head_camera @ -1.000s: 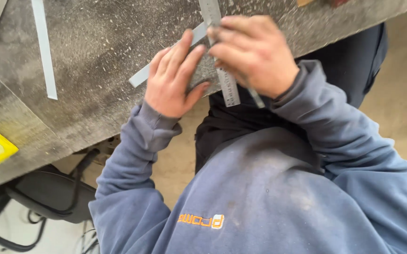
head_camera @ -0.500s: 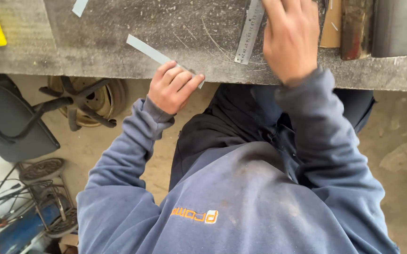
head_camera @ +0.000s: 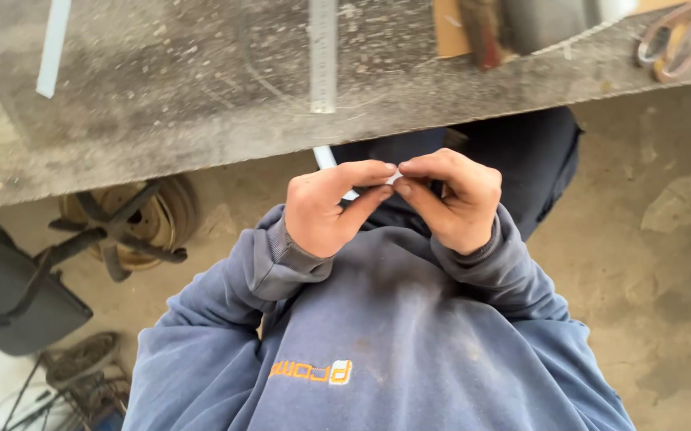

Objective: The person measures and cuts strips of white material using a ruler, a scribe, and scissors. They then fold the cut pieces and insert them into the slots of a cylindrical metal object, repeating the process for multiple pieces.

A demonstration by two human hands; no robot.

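From my remote seat, most of the pale metal strip [head_camera: 331, 160] vanishes behind the left hand [head_camera: 325, 211] and right hand [head_camera: 449, 199]; only a sliver shows between the fingertips. The steel ruler [head_camera: 323, 56] runs off the top edge, as do the scissors [head_camera: 673, 40] at the corner. The objects beside the cardboard [head_camera: 449, 24] are too blurred to identify.

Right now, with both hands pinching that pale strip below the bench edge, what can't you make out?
- Thin pale metal strip: the head view shows only short bits; the left hand and right hand cover the rest, so its length and shape are unclear.
- Fingers: their grip on the strip is hidden.
- Rusty scissors-like tool on the grey workbench: cut off by the frame edge.
- Steel ruler: markings too small.
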